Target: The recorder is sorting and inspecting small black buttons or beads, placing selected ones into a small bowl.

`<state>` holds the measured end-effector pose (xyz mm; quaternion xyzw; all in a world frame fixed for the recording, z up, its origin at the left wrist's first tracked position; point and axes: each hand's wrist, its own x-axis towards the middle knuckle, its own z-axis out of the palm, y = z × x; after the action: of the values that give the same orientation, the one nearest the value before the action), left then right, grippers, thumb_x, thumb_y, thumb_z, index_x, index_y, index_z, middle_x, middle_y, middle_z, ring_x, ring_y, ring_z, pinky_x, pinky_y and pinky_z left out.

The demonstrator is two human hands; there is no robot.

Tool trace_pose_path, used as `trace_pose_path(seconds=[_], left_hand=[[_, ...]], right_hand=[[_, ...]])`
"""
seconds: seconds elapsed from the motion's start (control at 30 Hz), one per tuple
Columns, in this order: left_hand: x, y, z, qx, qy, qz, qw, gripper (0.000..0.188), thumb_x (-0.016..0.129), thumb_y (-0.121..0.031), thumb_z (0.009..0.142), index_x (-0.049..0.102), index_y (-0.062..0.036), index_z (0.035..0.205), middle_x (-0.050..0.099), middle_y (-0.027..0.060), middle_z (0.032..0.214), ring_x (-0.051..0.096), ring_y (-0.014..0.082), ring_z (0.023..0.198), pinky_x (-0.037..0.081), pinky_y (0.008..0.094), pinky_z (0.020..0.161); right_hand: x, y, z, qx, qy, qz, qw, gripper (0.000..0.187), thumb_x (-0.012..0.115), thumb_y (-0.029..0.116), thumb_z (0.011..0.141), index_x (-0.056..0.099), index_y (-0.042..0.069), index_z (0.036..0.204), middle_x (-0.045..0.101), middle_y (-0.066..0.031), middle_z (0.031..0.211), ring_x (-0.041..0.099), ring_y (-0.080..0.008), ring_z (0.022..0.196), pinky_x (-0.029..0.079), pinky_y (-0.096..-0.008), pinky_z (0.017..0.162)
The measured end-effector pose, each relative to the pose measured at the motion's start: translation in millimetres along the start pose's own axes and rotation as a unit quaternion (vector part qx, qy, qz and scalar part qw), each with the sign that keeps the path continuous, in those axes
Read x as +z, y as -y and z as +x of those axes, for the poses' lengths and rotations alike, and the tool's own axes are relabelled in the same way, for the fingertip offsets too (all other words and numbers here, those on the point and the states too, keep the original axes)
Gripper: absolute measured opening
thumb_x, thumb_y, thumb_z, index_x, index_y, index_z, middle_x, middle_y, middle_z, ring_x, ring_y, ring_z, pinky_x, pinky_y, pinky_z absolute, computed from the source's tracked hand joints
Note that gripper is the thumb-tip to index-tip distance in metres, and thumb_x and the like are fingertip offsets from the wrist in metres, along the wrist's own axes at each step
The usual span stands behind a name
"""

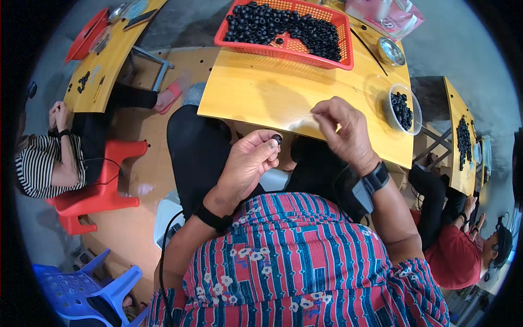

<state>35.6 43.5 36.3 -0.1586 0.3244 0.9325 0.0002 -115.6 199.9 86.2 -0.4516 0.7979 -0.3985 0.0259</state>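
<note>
A small black ring (278, 139) is held up between the thumb and fingertips of the left hand (251, 163). It is seen over the lap, just by the near edge of the yellow table (256, 87). The two hands are kept apart. The right hand (347, 133) is raised to the right of the ring, over the near edge of the table, with its fingers bent and the thumb close to a fingertip. Whether something tiny is pinched there cannot be told. A black band (213, 219) is worn on the left wrist, and a dark watch (376, 178) on the right.

On the far side of the table, a red basket (283, 53) is filled with lots of black rings (261, 24). To the right, a clear tub (418, 115) is partly filled with more black pieces (402, 111). Farther back, a shiny bowl (390, 52), a thin black stick (369, 52) and a pink bag (387, 19) can be seen.

Off to the left, a person in a striped top (52, 163) is seated on a red stool (109, 180). Off to the right, a person in a red top (455, 259) is seen by another table (456, 174), where black pieces are laid out.
</note>
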Motion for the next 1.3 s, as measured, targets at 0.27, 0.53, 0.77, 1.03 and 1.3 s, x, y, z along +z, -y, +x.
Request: trace_pose_path(seconds=[0.27,0.53,0.77,1.03,1.3], left_hand=[[2.8,-1.8,-7.7,0.013,-0.006,0.010,1.000,0.012,0.056,-0.010,0.091,0.055,-0.0040,0.102,0.053,-0.0002,0.081,0.048,0.0078,0.070,0.045,0.0238,0.068],[5.8,-4.6,-11.8,0.039,0.000,0.032,0.999,0.012,0.057,-0.011,0.091,0.055,-0.0035,0.100,0.053,-0.0007,0.079,0.049,0.0076,0.069,0.045,0.0239,0.067],[3.0,-1.6,-13.6,0.047,-0.009,0.111,0.993,0.013,0.058,-0.011,0.090,0.056,-0.0023,0.100,0.054,-0.0006,0.080,0.050,0.0072,0.069,0.045,0.0237,0.067],[8.6,-8.3,-15.5,0.035,0.038,0.005,0.999,0.017,0.056,-0.010,0.091,0.055,-0.0029,0.106,0.055,-0.0001,0.081,0.050,0.0070,0.071,0.045,0.0240,0.068],[-0.2,-6.4,-7.5,0.030,0.064,-0.008,0.997,0.020,0.051,-0.013,0.094,0.051,-0.0031,0.111,0.052,-0.0010,0.082,0.049,0.0074,0.073,0.044,0.0242,0.069]], right_hand=[[8.7,44.9,2.3,-0.134,0.071,-0.071,0.986,0.019,0.064,0.008,0.075,0.053,0.008,0.090,0.051,-0.0081,0.075,0.059,-0.0270,0.066,0.049,-0.0361,0.056],[7.0,54.0,2.3,-0.208,0.099,-0.202,0.952,0.019,0.060,0.014,0.072,0.050,0.006,0.087,0.048,-0.0080,0.074,0.058,-0.0244,0.068,0.050,-0.0349,0.058],[7.9,62.3,-0.1,-0.193,0.135,-0.195,0.952,0.020,0.060,0.012,0.072,0.052,0.005,0.089,0.049,-0.0085,0.074,0.059,-0.0246,0.069,0.050,-0.0368,0.060],[15.7,55.6,-3.1,0.179,0.139,0.289,0.930,0.015,0.062,0.001,0.079,0.065,0.002,0.094,0.061,-0.0081,0.078,0.059,-0.0151,0.068,0.048,-0.0257,0.065],[25.9,47.5,0.2,0.068,0.103,0.242,0.962,0.018,0.064,0.001,0.079,0.068,0.005,0.097,0.062,-0.0062,0.077,0.059,-0.0144,0.071,0.047,-0.0250,0.068]])
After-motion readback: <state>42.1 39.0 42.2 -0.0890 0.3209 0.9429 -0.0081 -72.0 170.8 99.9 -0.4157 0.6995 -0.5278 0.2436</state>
